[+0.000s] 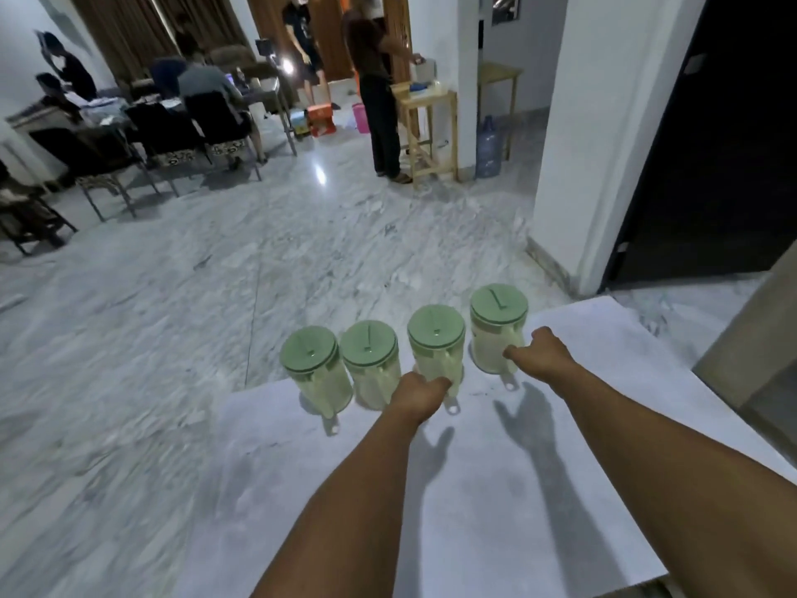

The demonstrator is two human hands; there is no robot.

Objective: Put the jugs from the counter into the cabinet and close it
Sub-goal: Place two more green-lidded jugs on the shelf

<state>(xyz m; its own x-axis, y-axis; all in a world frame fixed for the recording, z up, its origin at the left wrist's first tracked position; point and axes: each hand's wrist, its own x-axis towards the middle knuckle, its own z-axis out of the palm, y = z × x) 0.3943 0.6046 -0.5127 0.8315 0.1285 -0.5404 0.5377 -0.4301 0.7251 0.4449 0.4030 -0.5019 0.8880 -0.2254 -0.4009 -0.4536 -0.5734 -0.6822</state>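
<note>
Several clear plastic jugs with green lids stand in a row along the far edge of the white counter (496, 489). My left hand (420, 392) is closed around the handle of the third jug from the left (436, 334). My right hand (541, 349) is closed on the handle of the rightmost jug (498, 315). Both jugs still rest on the counter. The two jugs on the left (308, 356) (368, 345) stand untouched. No cabinet is in view.
Beyond the counter lies a marble floor (215, 274). A white pillar (604, 144) and a dark doorway (711, 144) rise at the right. People sit at a table (129, 118) at the far left; a person stands by a wooden stool (429, 131).
</note>
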